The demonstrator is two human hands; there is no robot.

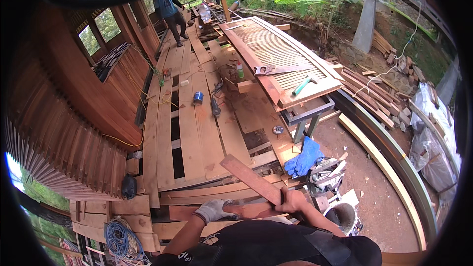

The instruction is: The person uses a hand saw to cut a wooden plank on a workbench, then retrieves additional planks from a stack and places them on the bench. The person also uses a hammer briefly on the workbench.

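Observation:
My left hand [212,211], in a pale work glove, is closed over a reddish wooden board [253,210] lying crosswise in front of me, its thumb and fingers along the board's two edges. My bare right hand [292,200] grips the near end of a flat, reddish-brown wooden plank [250,178]. This plank slants up to the left and crosses above the board near my right hand. Where the two pieces meet is partly hidden by my fingers.
A slatted wooden panel [266,39] lies on a metal-framed stand, bearing a handsaw [286,69] and a green-handled hammer [304,85]. Floor planks [189,138] have open gaps. Blue gloves [304,157] and a bucket [341,216] sit at right. Another person [170,12] stands far off.

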